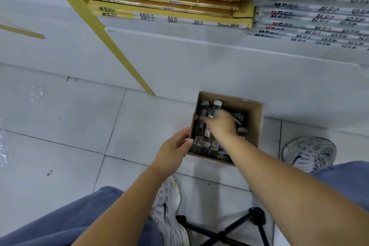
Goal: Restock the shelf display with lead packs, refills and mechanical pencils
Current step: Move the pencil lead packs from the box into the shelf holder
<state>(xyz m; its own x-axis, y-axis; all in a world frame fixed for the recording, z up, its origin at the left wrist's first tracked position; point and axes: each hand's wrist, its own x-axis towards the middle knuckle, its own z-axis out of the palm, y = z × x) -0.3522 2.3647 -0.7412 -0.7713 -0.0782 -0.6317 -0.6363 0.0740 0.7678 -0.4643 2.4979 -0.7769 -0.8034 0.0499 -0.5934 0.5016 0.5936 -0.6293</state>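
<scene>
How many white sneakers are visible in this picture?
2. The right sneaker is on the floor, right of the cardboard box; the left sneaker is nearer the camera, below the left hand. None seems hidden.

I see clear lead-pack tubes (207, 136) with grey caps and red-white labels, lying jumbled, mostly lengthwise, some stacked, inside an open brown cardboard box (257, 126) on the tiled floor (79, 126).
</scene>
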